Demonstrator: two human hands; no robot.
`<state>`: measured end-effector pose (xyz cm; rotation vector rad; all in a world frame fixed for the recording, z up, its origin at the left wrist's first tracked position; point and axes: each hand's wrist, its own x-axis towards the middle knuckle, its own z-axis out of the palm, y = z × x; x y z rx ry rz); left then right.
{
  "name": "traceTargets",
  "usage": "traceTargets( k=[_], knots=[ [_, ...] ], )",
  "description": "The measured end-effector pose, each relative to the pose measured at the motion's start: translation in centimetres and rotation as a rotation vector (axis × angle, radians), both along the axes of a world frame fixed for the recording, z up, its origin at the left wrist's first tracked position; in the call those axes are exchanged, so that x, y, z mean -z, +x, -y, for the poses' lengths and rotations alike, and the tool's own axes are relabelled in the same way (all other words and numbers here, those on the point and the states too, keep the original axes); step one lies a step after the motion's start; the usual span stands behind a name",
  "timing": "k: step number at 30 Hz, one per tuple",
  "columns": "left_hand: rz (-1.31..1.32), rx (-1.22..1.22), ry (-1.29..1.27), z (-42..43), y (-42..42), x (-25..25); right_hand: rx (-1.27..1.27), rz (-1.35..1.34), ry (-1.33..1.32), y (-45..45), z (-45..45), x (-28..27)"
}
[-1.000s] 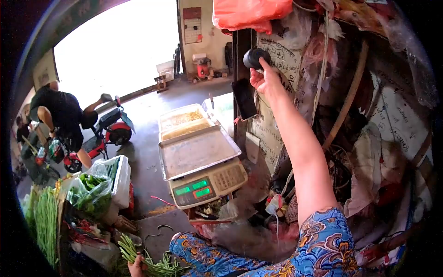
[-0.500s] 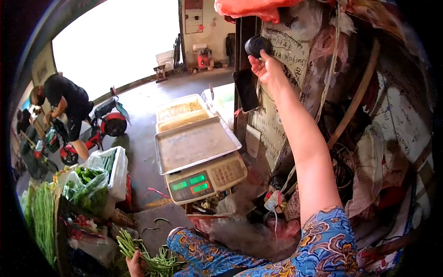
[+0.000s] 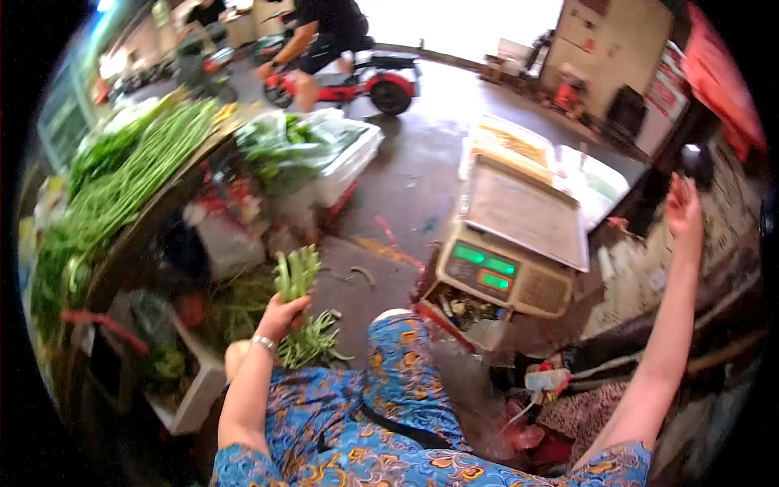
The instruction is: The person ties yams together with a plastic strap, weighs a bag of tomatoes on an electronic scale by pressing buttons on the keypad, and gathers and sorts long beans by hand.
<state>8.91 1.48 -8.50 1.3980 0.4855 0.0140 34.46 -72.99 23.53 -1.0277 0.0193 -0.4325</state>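
Observation:
My left hand (image 3: 289,315) is closed around a bunch of green vegetable stalks (image 3: 299,272). Their thick ends point up, and the thinner, tangled part (image 3: 312,339) hangs below the fist near my knee. Out to the right, my right hand (image 3: 684,207) is raised with fingers stretched upward, just below a dark round device (image 3: 696,165) by the wall. Blur hides whether the fingertips touch it. Between my hands stands a weighing scale (image 3: 545,294) with green lit digits and a bare metal pan (image 3: 527,207).
Long green beans (image 3: 154,166) lie heaped on a stand at left. Beyond it sits a white foam box (image 3: 357,154) with bagged greens. Trays (image 3: 511,146) stand behind the scale. A person (image 3: 329,32) is at a red scooter (image 3: 333,91). A red bag (image 3: 726,77) hangs at upper right.
My view has swung left and down, so the scene sits further right. My left hand with the stalks has come up into fuller view; my right arm stays extended by the dark round device.

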Motion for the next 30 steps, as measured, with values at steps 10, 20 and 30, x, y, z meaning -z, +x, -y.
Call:
traceTargets(
  k=[10, 20, 30],
  knots=[
    [0.050, 0.058, -0.109, -0.4, -0.1, -1.7, -0.655, -0.206, -0.803, -10.7, -33.9, 8.8],
    [0.116, 0.014, -0.119, -1.6, -0.3, -2.6, -1.218, -0.253, -0.662, -13.9, -58.9, 24.9],
    [0.067, 0.019, -0.110, -2.4, 0.7, -2.6, -1.059, -0.311, -0.184, -14.4, -66.8, 28.8]
  ],
)
